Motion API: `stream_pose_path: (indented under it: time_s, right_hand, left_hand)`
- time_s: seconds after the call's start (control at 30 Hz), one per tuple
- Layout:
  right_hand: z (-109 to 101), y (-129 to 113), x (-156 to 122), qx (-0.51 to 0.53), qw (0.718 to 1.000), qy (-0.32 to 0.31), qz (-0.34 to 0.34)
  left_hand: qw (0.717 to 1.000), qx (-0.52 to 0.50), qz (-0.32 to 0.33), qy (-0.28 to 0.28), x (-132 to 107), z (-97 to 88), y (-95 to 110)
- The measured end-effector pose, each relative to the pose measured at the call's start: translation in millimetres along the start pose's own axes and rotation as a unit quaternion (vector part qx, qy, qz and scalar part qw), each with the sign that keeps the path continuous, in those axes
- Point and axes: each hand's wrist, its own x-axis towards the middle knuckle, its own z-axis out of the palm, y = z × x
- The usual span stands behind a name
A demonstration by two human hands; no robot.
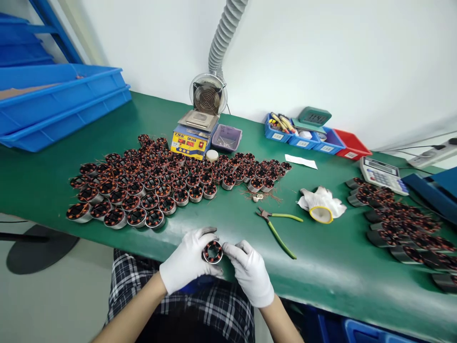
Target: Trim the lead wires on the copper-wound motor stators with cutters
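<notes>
A long green bench [321,267] ran left to right, with stacked blue trays [60,102] at its far left end and a grey extraction hose [223,35] dropping to a small fan [208,97] behind a yellow-fronted solder pot [193,138]. Across the left middle lay a wide field of wound stators [150,186], copper coils in metal rings, set upright and touching in rows. A second, looser pile of stators [403,224] lay tumbled at the right end, beside a calculator [382,174]. Far right of centre stood small blue and red bins [314,138] with a green clock [314,116] on top.

Between the two groups lay a spare white glove [321,205], green-handled cutters [278,226] with their tips pointing far-left, and a scatter of copper wire offcuts [262,194].

At the near edge, over the person's checked lap, the gloved left hand [187,262] and right hand [250,276] both clasped a single stator [213,251], its open face turned up toward the camera. The left fingers curled around its far and left side; the right fingertips pinched its right rim.

To handle it well, I judged the grip belonged on the steel ring alone, keeping fingers off the windings and any loose lead wires, turning it slowly between both hands.
</notes>
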Motion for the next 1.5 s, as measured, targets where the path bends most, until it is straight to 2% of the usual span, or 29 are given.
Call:
stream_pose_path:
  time_s: [0.07,0.13,0.2,0.23,0.37,0.4,0.47,0.53,0.57,0.6,0.7,0.73,0.8,0.9,1.0,1.03,1.1,1.17,1.23,1.3,1.37,1.4,1.43,1.47,1.5]
  right_hand:
    - [-9.3,-4.5,5.6,0.009,1.0,0.008,-0.006]
    - [-18.4,-10.3,12.3,0.05,0.999,0.005,0.01]
    - [-24.9,-16.9,19.2,0.104,0.993,-0.001,0.049]
    - [-27.0,-20.4,22.4,0.125,0.989,-0.005,0.076]
    - [-31.1,-33.2,32.5,0.193,0.96,-0.038,0.199]
    - [-31.9,-35.7,34.3,0.222,0.945,-0.052,0.235]
    - [-33.6,-39.6,37.2,0.3,0.898,-0.085,0.312]
    - [-34.8,-42.2,38.6,0.367,0.844,-0.111,0.374]
    - [-35.0,-43.3,38.7,0.377,0.833,-0.116,0.389]
    - [-34.9,-44.4,38.3,0.365,0.838,-0.111,0.389]
    - [-34.1,-48.0,35.4,0.253,0.904,-0.053,0.339]
    - [-34.1,-49.1,34.1,0.219,0.92,-0.028,0.323]
    - [-34.5,-50.3,31.5,0.193,0.928,-0.007,0.318]
    - [-35.1,-47.8,27.8,0.259,0.897,-0.034,0.356]
    - [-34.1,-42.9,24.7,0.338,0.86,-0.046,0.378]
    - [-33.7,-41.8,24.0,0.343,0.86,-0.032,0.376]
    - [-33.3,-41.4,23.3,0.321,0.88,-0.001,0.35]
    - [-33.3,-42.9,23.8,0.284,0.906,0.01,0.315]
    - [-32.9,-45.0,25.1,0.28,0.908,-0.013,0.311]
    - [-31.1,-46.4,26.3,0.333,0.871,-0.05,0.358]
    - [-28.3,-46.7,26.8,0.407,0.809,-0.085,0.415]
    - [-26.7,-46.7,26.7,0.431,0.784,-0.094,0.436]
    - [-25.1,-46.6,26.4,0.44,0.774,-0.094,0.446]
    - [-23.6,-46.4,26.0,0.43,0.781,-0.082,0.445]
    - [-22.0,-46.2,25.4,0.408,0.799,-0.064,0.437]
  left_hand:
    - [0.996,-0.084,-0.021,0.005,-2.1,0.4,2.5]
    - [0.983,-0.168,-0.073,-0.004,-4.1,-1.1,9.4]
    - [0.966,-0.228,-0.123,0.002,-5.9,-4.2,18.6]
    - [0.959,-0.252,-0.126,0.015,-7.0,-6.0,23.0]
    - [0.945,-0.311,-0.005,0.102,-14.6,-11.3,30.8]
    - [0.946,-0.297,0.022,0.128,-17.1,-12.4,30.3]
    - [0.958,-0.227,0.059,0.162,-21.5,-16.0,28.4]
    - [0.973,-0.166,0.083,0.141,-23.9,-22.1,28.1]
    - [0.977,-0.158,0.09,0.109,-24.3,-25.9,29.2]
    - [0.98,-0.163,0.093,0.072,-24.2,-29.8,31.2]
    - [0.974,-0.204,0.1,-0.011,-23.3,-38.2,39.6]
    - [0.973,-0.206,0.104,-0.02,-23.2,-38.7,41.8]
    - [0.978,-0.178,0.106,0.011,-23.1,-36.0,43.1]
    - [0.988,-0.102,0.086,0.074,-22.9,-27.1,37.9]
    - [0.989,-0.136,0.04,0.043,-21.9,-20.4,32.8]
    - [0.984,-0.177,0.017,0.028,-21.4,-19.6,32.7]
    - [0.964,-0.265,-0.006,0.027,-20.7,-20.1,34.6]
    - [0.944,-0.328,0.004,0.046,-20.8,-22.0,37.3]
    - [0.942,-0.33,0.023,0.064,-22.0,-23.1,37.6]
    - [0.958,-0.265,0.047,0.094,-23.9,-22.7,34.2]
    - [0.972,-0.187,0.077,0.117,-25.3,-22.2,29.1]
    - [0.975,-0.176,0.084,0.109,-25.6,-22.4,27.0]
    - [0.976,-0.184,0.083,0.086,-25.5,-23.0,25.6]
    - [0.975,-0.201,0.076,0.053,-25.2,-23.9,25.0]
    - [0.973,-0.218,0.071,0.021,-24.6,-24.6,25.0]
